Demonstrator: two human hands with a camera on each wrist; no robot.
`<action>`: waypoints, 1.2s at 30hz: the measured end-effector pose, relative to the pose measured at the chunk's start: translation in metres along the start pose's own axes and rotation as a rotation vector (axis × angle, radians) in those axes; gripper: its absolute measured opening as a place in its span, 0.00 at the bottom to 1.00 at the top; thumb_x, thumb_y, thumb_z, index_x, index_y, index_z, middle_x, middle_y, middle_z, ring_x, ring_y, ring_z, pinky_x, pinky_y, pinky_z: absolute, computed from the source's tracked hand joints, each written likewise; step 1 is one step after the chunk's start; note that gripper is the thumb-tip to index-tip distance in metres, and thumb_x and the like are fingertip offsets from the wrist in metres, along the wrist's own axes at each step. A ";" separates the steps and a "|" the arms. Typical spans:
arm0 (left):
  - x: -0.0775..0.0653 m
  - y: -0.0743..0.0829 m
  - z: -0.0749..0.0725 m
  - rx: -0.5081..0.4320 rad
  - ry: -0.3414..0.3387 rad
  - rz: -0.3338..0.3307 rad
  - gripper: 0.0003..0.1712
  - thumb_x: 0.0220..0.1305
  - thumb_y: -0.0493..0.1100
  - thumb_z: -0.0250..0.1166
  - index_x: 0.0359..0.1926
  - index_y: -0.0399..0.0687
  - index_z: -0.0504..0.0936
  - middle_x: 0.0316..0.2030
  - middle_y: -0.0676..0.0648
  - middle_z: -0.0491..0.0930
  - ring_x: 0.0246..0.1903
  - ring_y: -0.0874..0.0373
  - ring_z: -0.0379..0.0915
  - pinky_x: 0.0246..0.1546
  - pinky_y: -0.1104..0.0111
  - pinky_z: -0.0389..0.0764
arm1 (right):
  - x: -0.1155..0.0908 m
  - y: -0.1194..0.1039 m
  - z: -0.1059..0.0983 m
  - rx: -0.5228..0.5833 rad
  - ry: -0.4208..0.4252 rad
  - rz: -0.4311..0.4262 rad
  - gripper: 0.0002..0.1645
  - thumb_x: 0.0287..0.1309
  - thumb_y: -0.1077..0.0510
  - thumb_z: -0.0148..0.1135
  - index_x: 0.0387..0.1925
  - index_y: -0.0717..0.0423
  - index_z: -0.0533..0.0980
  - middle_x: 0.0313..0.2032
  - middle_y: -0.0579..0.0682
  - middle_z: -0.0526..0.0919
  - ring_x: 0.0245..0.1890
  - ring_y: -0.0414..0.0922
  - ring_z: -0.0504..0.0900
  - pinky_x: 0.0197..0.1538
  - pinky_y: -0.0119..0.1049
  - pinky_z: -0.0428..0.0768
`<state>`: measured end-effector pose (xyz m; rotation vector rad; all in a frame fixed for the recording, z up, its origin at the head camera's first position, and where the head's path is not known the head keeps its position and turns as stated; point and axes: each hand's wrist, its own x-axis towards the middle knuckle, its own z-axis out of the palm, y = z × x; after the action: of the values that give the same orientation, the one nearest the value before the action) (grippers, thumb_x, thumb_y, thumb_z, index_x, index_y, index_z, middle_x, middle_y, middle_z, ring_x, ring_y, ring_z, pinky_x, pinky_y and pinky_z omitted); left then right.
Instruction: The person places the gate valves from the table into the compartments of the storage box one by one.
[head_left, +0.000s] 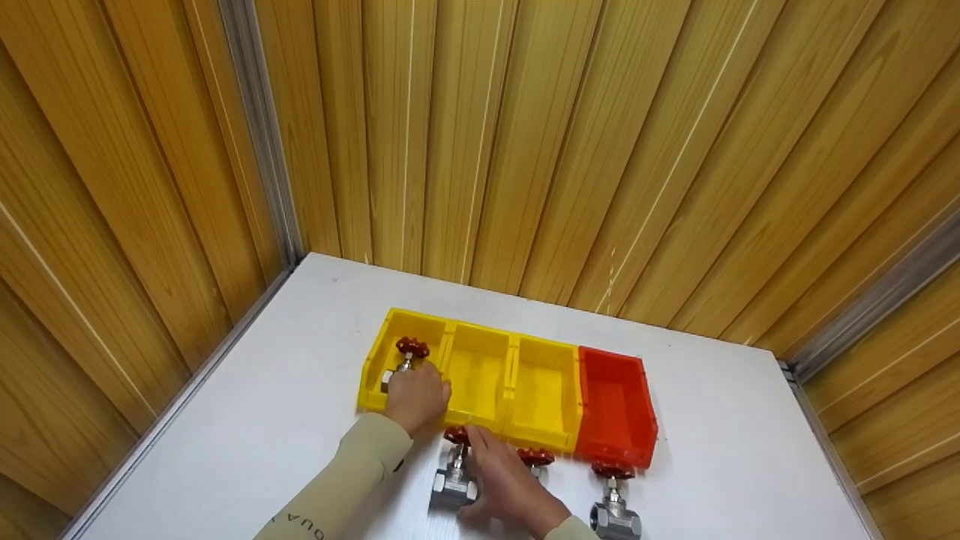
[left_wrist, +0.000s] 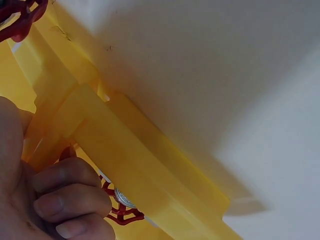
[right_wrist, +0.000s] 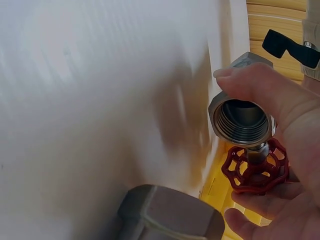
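Observation:
In the head view, a gate valve (head_left: 412, 347) with a red handwheel and metal body sits inside the leftmost yellow bin (head_left: 365, 386). My left hand (head_left: 417, 397) holds its body from the near right side; fingers are curled in the left wrist view, the contact itself hidden. The handwheel (left_wrist: 122, 205) shows past those fingers. Just in front of the bins, my right hand (head_left: 502, 476) grips a second gate valve (head_left: 454, 487), its thumb over the body and other fingers around the red handwheel (right_wrist: 255, 170). The threaded opening faces the right wrist camera.
Two more yellow bins (head_left: 480, 330) and a red bin (head_left: 649, 390) continue the row rightward. Behind my right hand, another valve (head_left: 536, 455) is partly covered; one more valve (head_left: 615, 510) stands before the red bin. Wood-patterned walls (head_left: 525, 150) border the white table (head_left: 720, 450).

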<state>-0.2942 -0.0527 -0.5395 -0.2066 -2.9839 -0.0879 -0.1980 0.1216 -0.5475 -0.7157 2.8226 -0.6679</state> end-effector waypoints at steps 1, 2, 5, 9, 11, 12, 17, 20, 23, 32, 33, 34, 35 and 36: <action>0.000 0.000 0.000 0.003 0.000 -0.001 0.27 0.68 0.59 0.53 0.30 0.37 0.75 0.14 0.45 0.68 0.14 0.52 0.66 0.22 0.59 0.78 | 0.000 0.000 -0.001 -0.005 0.004 -0.004 0.72 0.26 0.41 0.83 0.72 0.55 0.53 0.64 0.52 0.67 0.60 0.51 0.71 0.64 0.52 0.70; 0.000 -0.001 0.000 0.006 -0.002 0.000 0.27 0.68 0.59 0.53 0.31 0.37 0.75 0.14 0.46 0.67 0.14 0.52 0.66 0.23 0.59 0.78 | 0.000 0.000 -0.001 -0.003 0.007 -0.004 0.73 0.26 0.42 0.83 0.72 0.56 0.52 0.65 0.52 0.67 0.60 0.51 0.71 0.65 0.52 0.69; 0.001 -0.001 0.001 0.025 -0.015 0.002 0.27 0.69 0.59 0.52 0.32 0.37 0.75 0.14 0.46 0.66 0.14 0.52 0.64 0.23 0.59 0.78 | -0.001 0.001 -0.002 0.004 0.029 -0.013 0.74 0.26 0.43 0.84 0.73 0.57 0.51 0.67 0.53 0.66 0.63 0.54 0.70 0.66 0.52 0.68; 0.001 -0.003 0.002 0.016 0.001 0.008 0.26 0.68 0.58 0.53 0.30 0.38 0.74 0.13 0.46 0.66 0.13 0.53 0.62 0.20 0.60 0.76 | -0.001 0.001 -0.004 0.015 0.060 -0.027 0.75 0.24 0.45 0.84 0.73 0.56 0.51 0.67 0.53 0.66 0.64 0.53 0.69 0.66 0.50 0.68; 0.001 -0.003 0.003 0.008 0.016 0.011 0.26 0.68 0.58 0.53 0.29 0.38 0.74 0.13 0.46 0.65 0.13 0.54 0.62 0.19 0.60 0.76 | 0.001 0.001 -0.005 0.000 0.069 -0.039 0.74 0.24 0.45 0.84 0.73 0.56 0.52 0.66 0.52 0.67 0.63 0.52 0.70 0.67 0.49 0.68; 0.001 -0.003 0.003 0.005 0.024 0.012 0.26 0.68 0.58 0.53 0.29 0.38 0.73 0.13 0.46 0.65 0.13 0.54 0.62 0.19 0.60 0.75 | 0.001 0.001 -0.006 -0.003 0.069 -0.041 0.74 0.24 0.45 0.84 0.72 0.56 0.52 0.66 0.52 0.67 0.63 0.51 0.70 0.67 0.48 0.68; 0.000 -0.003 0.003 0.012 0.047 0.019 0.27 0.68 0.58 0.53 0.29 0.38 0.74 0.13 0.46 0.66 0.12 0.54 0.62 0.19 0.59 0.76 | 0.003 0.002 -0.012 0.014 0.051 -0.021 0.73 0.27 0.45 0.84 0.73 0.55 0.51 0.69 0.54 0.64 0.66 0.51 0.68 0.68 0.49 0.66; 0.000 -0.003 0.004 0.020 0.048 0.022 0.27 0.68 0.58 0.54 0.28 0.38 0.74 0.12 0.47 0.66 0.12 0.54 0.62 0.18 0.60 0.77 | 0.003 0.002 -0.015 0.021 0.054 -0.024 0.73 0.29 0.45 0.83 0.74 0.56 0.51 0.70 0.54 0.63 0.67 0.52 0.66 0.68 0.48 0.66; 0.001 -0.003 0.004 0.027 0.030 0.020 0.27 0.69 0.59 0.53 0.27 0.38 0.74 0.13 0.47 0.65 0.12 0.54 0.62 0.18 0.60 0.77 | 0.004 0.003 -0.017 0.020 0.069 -0.038 0.72 0.29 0.46 0.83 0.74 0.56 0.50 0.70 0.54 0.63 0.67 0.51 0.66 0.68 0.47 0.66; 0.003 -0.001 0.000 -0.027 -0.038 -0.017 0.27 0.68 0.59 0.52 0.33 0.36 0.76 0.14 0.46 0.68 0.14 0.53 0.65 0.22 0.59 0.77 | 0.010 0.004 -0.027 0.052 0.075 0.014 0.72 0.32 0.48 0.83 0.74 0.57 0.49 0.73 0.58 0.56 0.71 0.54 0.61 0.68 0.48 0.65; 0.002 -0.001 0.000 -0.022 -0.038 -0.015 0.27 0.68 0.59 0.52 0.33 0.36 0.76 0.13 0.46 0.67 0.14 0.53 0.65 0.21 0.59 0.77 | 0.010 0.004 -0.027 0.054 0.072 0.022 0.72 0.32 0.48 0.83 0.74 0.57 0.49 0.72 0.58 0.56 0.71 0.54 0.61 0.68 0.49 0.65; 0.002 0.000 0.000 -0.017 -0.036 -0.012 0.27 0.68 0.59 0.53 0.33 0.37 0.76 0.13 0.47 0.67 0.14 0.53 0.64 0.21 0.59 0.77 | 0.011 0.004 -0.028 0.058 0.070 0.028 0.72 0.32 0.48 0.83 0.74 0.57 0.49 0.72 0.59 0.56 0.71 0.54 0.61 0.68 0.49 0.65; 0.002 0.000 0.001 -0.012 -0.037 -0.010 0.27 0.69 0.59 0.52 0.32 0.37 0.76 0.13 0.47 0.67 0.14 0.54 0.64 0.21 0.60 0.76 | 0.012 0.004 -0.029 0.063 0.066 0.034 0.72 0.32 0.48 0.83 0.74 0.57 0.49 0.72 0.59 0.56 0.71 0.55 0.61 0.68 0.50 0.65; 0.002 0.000 0.001 -0.006 -0.041 -0.009 0.27 0.69 0.59 0.52 0.32 0.37 0.76 0.13 0.47 0.66 0.13 0.54 0.63 0.20 0.61 0.76 | 0.012 0.005 -0.029 0.064 0.061 0.038 0.72 0.32 0.47 0.83 0.74 0.56 0.49 0.72 0.59 0.56 0.71 0.55 0.61 0.68 0.50 0.64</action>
<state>-0.2966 -0.0527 -0.5400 -0.1982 -3.0258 -0.0952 -0.2181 0.1306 -0.5239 -0.6396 2.8476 -0.7832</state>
